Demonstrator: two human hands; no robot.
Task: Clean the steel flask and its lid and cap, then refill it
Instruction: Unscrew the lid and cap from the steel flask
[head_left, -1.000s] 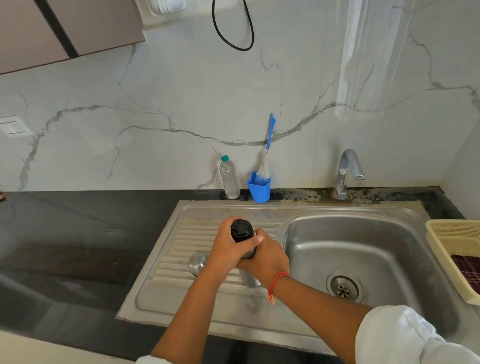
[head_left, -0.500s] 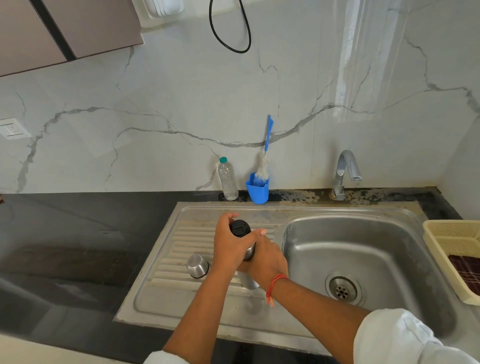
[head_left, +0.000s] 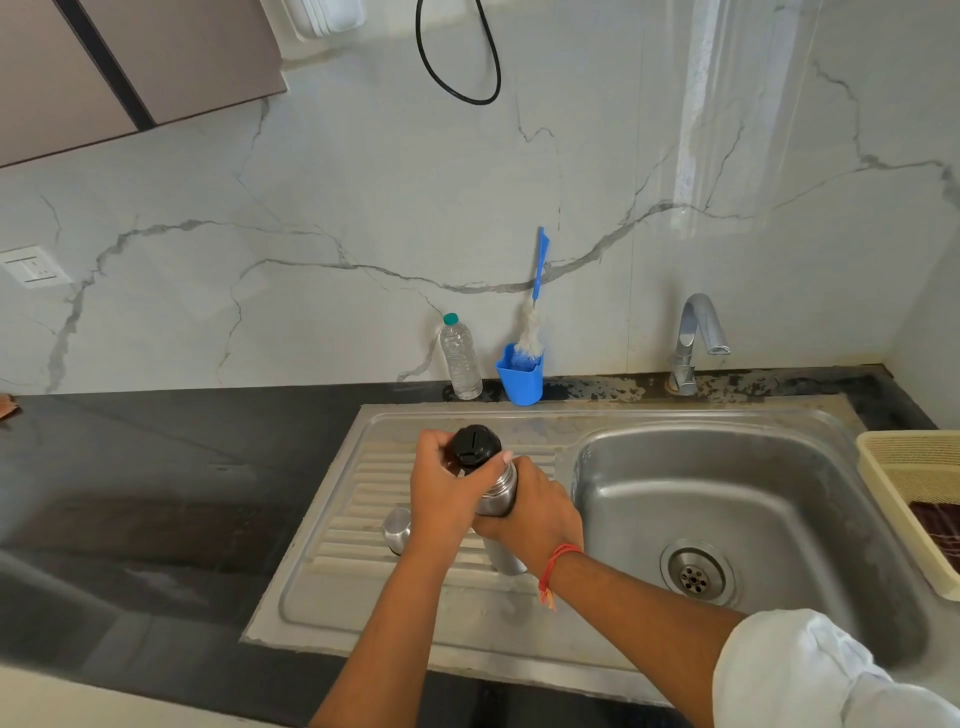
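Marble-veined wall and a dark desk (head_left: 156, 467) frame a steel sink, and the work sits over its ribbed drainboard (head_left: 363, 597). The flask (head_left: 498, 486) stands nearly upright there, its long axis running from the base, nearest the person, up to the black lid (head_left: 474, 447). The right hand (head_left: 535, 512) wraps the steel body from the right, a full closed grip. The left hand (head_left: 447, 493) comes from the other side, fingers and thumb curled round the lid.

So the lid lies directly above the right grip and inside the left one. The step in hand looks like unscrewing: a twist about the flask's long axis, with the right hand bracing the body. Whether the base rests on the drainboard cannot be told.

The steel cap (head_left: 397, 529) stands just left of the left wrist, apart from the flask. Beyond both grips, at the wall, stand a brush (head_left: 530, 332) in a blue cup (head_left: 521, 382), a water bottle (head_left: 461, 358) and, further right, the tap (head_left: 696, 338).
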